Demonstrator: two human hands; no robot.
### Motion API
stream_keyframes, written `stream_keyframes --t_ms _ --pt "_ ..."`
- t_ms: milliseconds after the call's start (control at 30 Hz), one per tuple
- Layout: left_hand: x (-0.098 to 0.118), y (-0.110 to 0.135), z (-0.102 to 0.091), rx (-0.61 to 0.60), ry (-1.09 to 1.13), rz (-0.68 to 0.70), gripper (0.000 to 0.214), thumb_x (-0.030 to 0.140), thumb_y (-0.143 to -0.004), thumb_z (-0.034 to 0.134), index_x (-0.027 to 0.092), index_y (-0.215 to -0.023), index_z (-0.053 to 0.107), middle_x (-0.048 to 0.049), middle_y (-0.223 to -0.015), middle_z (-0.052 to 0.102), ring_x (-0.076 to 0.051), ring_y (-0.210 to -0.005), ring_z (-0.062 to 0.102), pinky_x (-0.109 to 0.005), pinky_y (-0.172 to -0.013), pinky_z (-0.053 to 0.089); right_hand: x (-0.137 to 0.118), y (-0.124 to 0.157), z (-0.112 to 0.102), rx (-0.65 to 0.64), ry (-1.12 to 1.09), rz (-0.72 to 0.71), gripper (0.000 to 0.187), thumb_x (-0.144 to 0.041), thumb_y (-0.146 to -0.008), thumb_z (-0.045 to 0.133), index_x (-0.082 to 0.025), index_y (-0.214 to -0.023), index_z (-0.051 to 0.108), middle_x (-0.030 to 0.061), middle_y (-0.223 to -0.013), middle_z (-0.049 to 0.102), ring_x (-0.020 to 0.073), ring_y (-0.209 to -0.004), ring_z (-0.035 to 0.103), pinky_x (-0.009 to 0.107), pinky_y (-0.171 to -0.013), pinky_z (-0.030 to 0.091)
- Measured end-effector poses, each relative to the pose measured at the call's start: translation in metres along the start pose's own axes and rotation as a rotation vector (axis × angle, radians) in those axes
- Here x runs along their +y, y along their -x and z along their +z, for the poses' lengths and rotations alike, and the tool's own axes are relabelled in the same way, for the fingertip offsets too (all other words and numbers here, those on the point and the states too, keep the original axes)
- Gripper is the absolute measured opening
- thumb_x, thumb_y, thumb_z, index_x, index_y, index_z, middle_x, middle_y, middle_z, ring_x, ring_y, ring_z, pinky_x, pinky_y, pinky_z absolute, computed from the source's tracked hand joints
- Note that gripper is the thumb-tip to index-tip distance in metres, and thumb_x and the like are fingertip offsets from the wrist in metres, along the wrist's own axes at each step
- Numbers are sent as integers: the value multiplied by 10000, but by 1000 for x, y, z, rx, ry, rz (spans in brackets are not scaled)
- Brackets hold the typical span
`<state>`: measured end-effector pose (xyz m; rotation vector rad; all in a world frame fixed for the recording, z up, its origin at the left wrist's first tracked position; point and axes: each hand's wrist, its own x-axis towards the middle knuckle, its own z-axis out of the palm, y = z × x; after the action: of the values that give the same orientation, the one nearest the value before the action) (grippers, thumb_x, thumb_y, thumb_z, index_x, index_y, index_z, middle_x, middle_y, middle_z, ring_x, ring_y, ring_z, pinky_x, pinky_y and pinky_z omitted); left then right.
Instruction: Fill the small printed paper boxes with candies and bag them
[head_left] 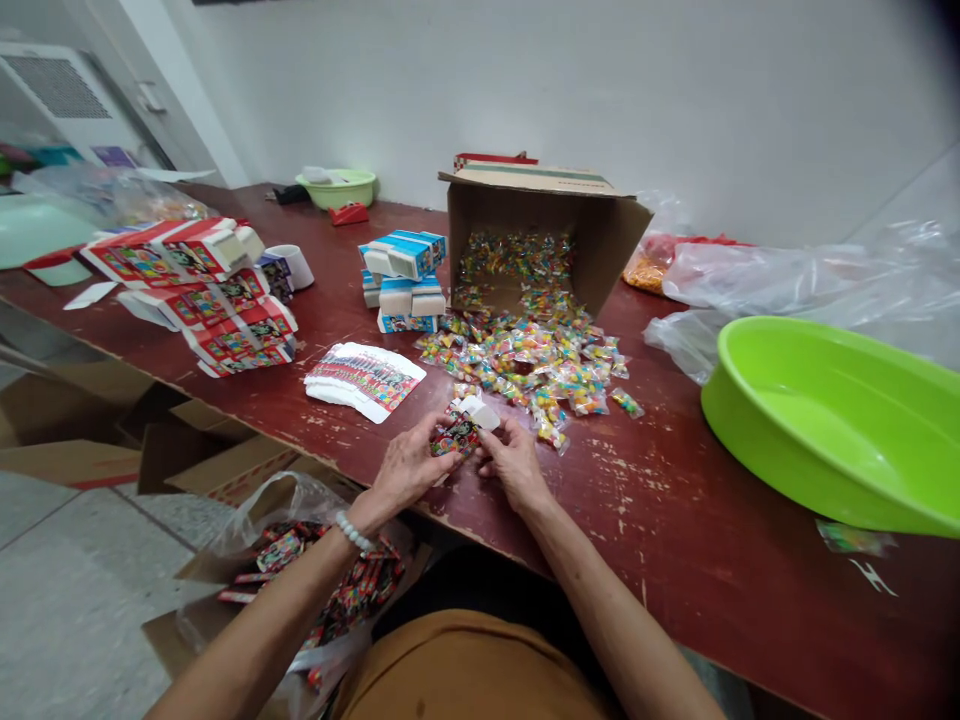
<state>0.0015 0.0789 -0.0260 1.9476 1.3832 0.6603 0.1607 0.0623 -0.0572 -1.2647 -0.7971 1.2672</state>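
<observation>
Near the table's front edge, a small printed candy box [454, 432] with a white flap standing up is between my hands. My left hand [414, 458] is closed round its left side. The fingers of my right hand [514, 458] pinch the box at its right end, by the flap. Just beyond lies a pile of small clear packets of colourful candy [536, 350], spilling from a cardboard carton [615, 240] tipped on its side. Left of the box, a fanned stack of flat printed cartons [364, 380] rests on the table.
Bundles of red boxes [240, 325] and blue boxes [405, 256] are stacked at the left and centre. A green basin [810, 400] stands at right, beside plastic bags [795, 280]. Below the table edge, a lined carton holds several filled small boxes [360, 590].
</observation>
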Motion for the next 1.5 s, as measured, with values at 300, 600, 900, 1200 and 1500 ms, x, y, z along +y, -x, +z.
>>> stream_keyframes --t_ms 300,600,900,1200,1500 --pt "30 34 -2 -737 976 -305 455 407 -671 765 138 -1017 643 -78 -804 723 -166 -640 660 -247 -585 488 -24 41 -21 -217 -48 -97 290 -449 -784 670 -197 -925 649 6 -780 657 121 -619 566 214 -553 475" --pt "41 57 15 -543 1021 -279 324 370 -585 799 126 -744 657 -53 -597 681 -179 -543 652 -254 -522 491 -35 65 -16 -350 -75 -75 393 -451 -835 630 -250 -1171 591 -13 -745 633 122 -507 595 246 -494 519" --pt "55 57 15 -278 912 -263 321 311 -645 789 151 -863 617 26 -584 630 -126 -453 579 -253 -443 514 -40 75 -20 -458 -12 -55 349 -490 -848 604 -227 -1067 674 35 -876 674 134 -527 589 289 -527 520" --pt "48 60 24 -50 889 -153 549 327 -747 749 223 -1202 458 -35 -1004 709 -169 -806 678 -283 -705 568 -39 61 -30 -169 345 -340 318 -417 -927 497 -175 -944 702 35 -850 699 181 -793 611 288 -755 476" --pt "45 72 26 68 841 -71 443 315 -828 671 246 -1208 453 -41 -1019 685 -173 -854 678 -254 -686 543 -12 67 -17 -132 -5 -293 218 -336 -816 684 -202 -978 626 20 -901 681 157 -813 621 276 -759 481"
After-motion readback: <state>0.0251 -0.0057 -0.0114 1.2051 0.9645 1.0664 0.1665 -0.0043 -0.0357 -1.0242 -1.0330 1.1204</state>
